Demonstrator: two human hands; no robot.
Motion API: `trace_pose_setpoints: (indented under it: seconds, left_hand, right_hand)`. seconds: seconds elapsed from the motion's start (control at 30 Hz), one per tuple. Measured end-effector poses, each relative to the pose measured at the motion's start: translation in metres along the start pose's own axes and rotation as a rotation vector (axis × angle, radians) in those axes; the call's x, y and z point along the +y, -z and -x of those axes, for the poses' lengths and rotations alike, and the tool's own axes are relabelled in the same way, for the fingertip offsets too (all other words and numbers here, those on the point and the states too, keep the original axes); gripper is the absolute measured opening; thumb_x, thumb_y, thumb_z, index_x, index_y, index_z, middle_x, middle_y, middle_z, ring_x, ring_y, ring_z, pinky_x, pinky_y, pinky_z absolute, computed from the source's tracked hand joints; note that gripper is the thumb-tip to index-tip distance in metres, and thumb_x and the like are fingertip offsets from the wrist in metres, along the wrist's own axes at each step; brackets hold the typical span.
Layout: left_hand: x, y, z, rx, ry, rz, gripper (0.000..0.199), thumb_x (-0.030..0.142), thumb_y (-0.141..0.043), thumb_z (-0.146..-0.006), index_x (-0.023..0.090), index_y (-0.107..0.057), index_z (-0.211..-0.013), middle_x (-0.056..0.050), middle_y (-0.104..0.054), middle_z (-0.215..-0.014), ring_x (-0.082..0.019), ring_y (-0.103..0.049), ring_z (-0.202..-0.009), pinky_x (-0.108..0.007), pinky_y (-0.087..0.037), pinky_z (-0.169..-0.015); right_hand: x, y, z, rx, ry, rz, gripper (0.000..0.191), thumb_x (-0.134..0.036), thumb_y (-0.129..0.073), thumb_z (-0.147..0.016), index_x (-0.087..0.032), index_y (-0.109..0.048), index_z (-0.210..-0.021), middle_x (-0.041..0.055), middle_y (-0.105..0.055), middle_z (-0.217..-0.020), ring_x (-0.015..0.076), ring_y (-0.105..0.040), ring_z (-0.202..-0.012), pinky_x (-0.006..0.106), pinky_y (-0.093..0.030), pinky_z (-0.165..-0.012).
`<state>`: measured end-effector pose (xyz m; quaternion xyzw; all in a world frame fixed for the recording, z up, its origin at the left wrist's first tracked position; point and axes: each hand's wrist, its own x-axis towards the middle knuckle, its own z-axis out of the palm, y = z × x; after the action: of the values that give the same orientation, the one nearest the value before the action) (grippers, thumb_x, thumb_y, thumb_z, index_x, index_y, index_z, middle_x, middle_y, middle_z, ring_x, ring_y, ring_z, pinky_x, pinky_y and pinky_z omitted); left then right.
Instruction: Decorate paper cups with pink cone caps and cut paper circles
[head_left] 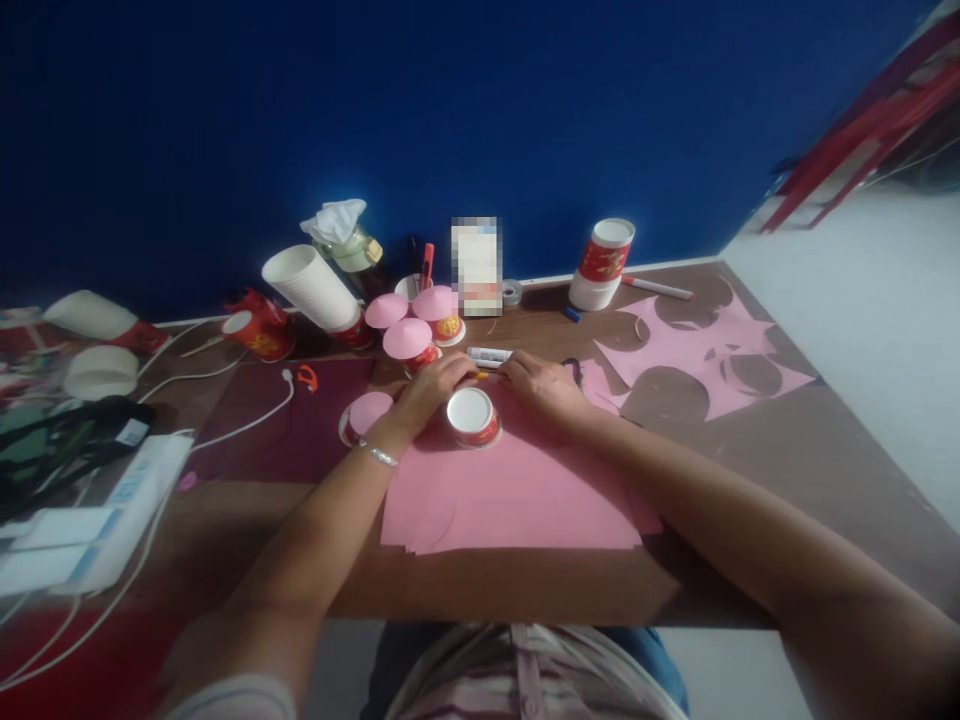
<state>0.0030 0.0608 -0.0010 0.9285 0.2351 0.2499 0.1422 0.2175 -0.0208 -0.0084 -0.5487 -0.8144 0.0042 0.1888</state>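
Observation:
My left hand (444,383) and my right hand (546,388) are close together above a stack of pink paper sheets (517,490), fingers curled and pinched. Between their fingertips shows a short, thin yellow stick (489,376), perhaps a pencil; both hands seem to grip it, its ends hidden. Just behind it lies a white tube with dark print (489,356), close to the right fingers. A red and white paper cup (474,415) stands upside down on the pink sheets, between my forearms. Left of it, a pink paper disc (370,410) lies by my left wrist.
Cups topped with pink cones (409,338) stand behind my left hand. Stacked white cups (311,285) lean at the back left; a red-banded cup stack (602,265) stands at the back right. Cut pink scraps (679,345) lie right. A power strip (142,500) is left.

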Motion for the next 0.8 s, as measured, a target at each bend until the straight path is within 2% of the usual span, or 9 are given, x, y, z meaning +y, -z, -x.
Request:
trace_pose_setpoints:
  seconds: [0.13, 0.27, 0.47, 0.57, 0.7, 0.8]
  left_hand:
    - [0.001, -0.001, -0.002, -0.018, -0.012, -0.011, 0.017, 0.024, -0.050, -0.103, 0.017, -0.066, -0.103, -0.010, -0.069, -0.102, -0.021, -0.067, -0.097, -0.036, -0.057, -0.085]
    - [0.007, 0.007, 0.002, 0.025, 0.005, -0.033, 0.020, 0.023, -0.049, -0.104, 0.017, -0.068, -0.107, -0.010, -0.071, -0.108, -0.021, -0.069, -0.103, -0.039, -0.059, -0.091]
    - [0.023, 0.033, 0.013, 0.020, -0.002, -0.047, 0.023, 0.021, -0.048, -0.104, 0.017, -0.070, -0.110, -0.010, -0.074, -0.110, -0.021, -0.070, -0.105, -0.039, -0.058, -0.095]
    - [0.031, 0.044, 0.026, 0.038, -0.008, -0.061, 0.021, 0.018, -0.051, -0.102, 0.018, -0.071, -0.108, -0.010, -0.075, -0.106, -0.021, -0.071, -0.102, -0.038, -0.059, -0.092]
    - [0.034, 0.053, 0.056, 0.111, 0.049, -0.120, 0.023, 0.013, -0.052, -0.099, 0.020, -0.072, -0.107, -0.009, -0.076, -0.106, -0.020, -0.073, -0.101, -0.035, -0.060, -0.090]
    - [0.032, 0.059, 0.082, 0.156, 0.104, -0.174, 0.022, 0.015, -0.052, -0.098, 0.021, -0.073, -0.103, -0.008, -0.077, -0.104, -0.020, -0.073, -0.098, -0.036, -0.060, -0.090]
  right_hand:
    - [0.002, 0.003, 0.000, 0.022, 0.003, 0.121, 0.027, -0.021, -0.042, -0.103, -0.014, -0.066, -0.091, 0.0114, -0.065, -0.094, 0.0223, -0.052, -0.086, 0.034, -0.036, -0.076]
    - [0.002, 0.011, 0.000, -0.025, -0.014, 0.173, 0.028, -0.020, -0.042, -0.103, -0.014, -0.068, -0.097, 0.0129, -0.066, -0.099, 0.0242, -0.052, -0.090, 0.036, -0.035, -0.078]
    - [0.008, 0.028, -0.013, -0.116, -0.035, 0.212, 0.027, -0.016, -0.044, -0.102, -0.011, -0.070, -0.104, 0.0153, -0.068, -0.108, 0.0265, -0.056, -0.097, 0.036, -0.037, -0.078]
    - [0.010, 0.030, -0.022, -0.150, -0.044, 0.221, 0.025, -0.017, -0.048, -0.100, -0.011, -0.070, -0.108, 0.0154, -0.069, -0.110, 0.0264, -0.058, -0.099, 0.034, -0.038, -0.078]
    - [0.007, 0.031, -0.028, -0.159, -0.075, 0.239, 0.025, -0.021, -0.049, -0.100, -0.010, -0.071, -0.108, 0.0157, -0.070, -0.110, 0.0263, -0.059, -0.099, 0.034, -0.039, -0.078]
    - [0.010, 0.044, -0.023, -0.140, -0.114, 0.265, 0.028, -0.023, -0.045, -0.102, -0.010, -0.070, -0.109, 0.0168, -0.069, -0.113, 0.0275, -0.059, -0.103, 0.034, -0.038, -0.078]
